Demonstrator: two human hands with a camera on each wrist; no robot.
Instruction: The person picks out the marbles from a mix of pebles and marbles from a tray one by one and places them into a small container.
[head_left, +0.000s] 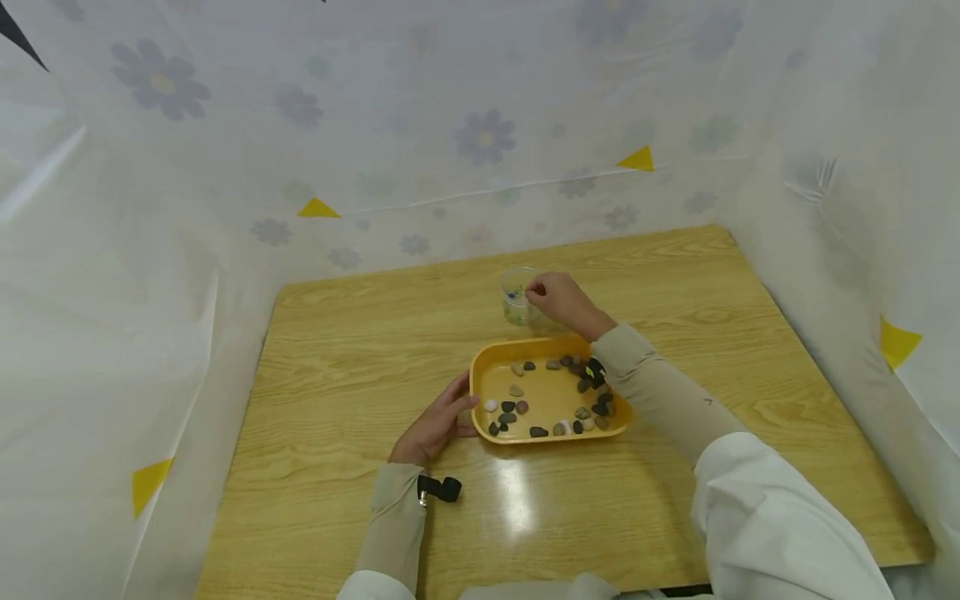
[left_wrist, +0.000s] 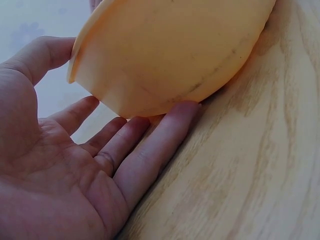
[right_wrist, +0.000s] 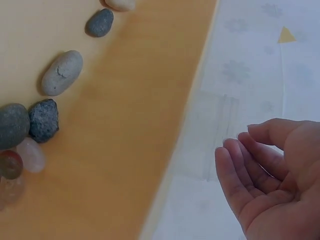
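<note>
A yellow plastic tray (head_left: 547, 402) with pebbles in it stands on the table. At its left end my left hand (head_left: 429, 427) holds it, thumb on the rim and fingers against the lower side, as the left wrist view (left_wrist: 100, 165) shows. Beyond the tray is a clear plastic cup (head_left: 517, 310) with small blue and green bits inside. My right hand (head_left: 561, 300) reaches over the tray to the cup's right rim. Its fingers (right_wrist: 235, 175) are loosely bent, thumb tip close to the index tip, and nothing shows between them in the right wrist view.
Dark, grey, brown and white pebbles (head_left: 599, 409) lie mostly along the tray's right end and front side, with some at the left. The wooden table (head_left: 337, 350) is enclosed by pale flowered sheeting (head_left: 420, 125) at the back and sides.
</note>
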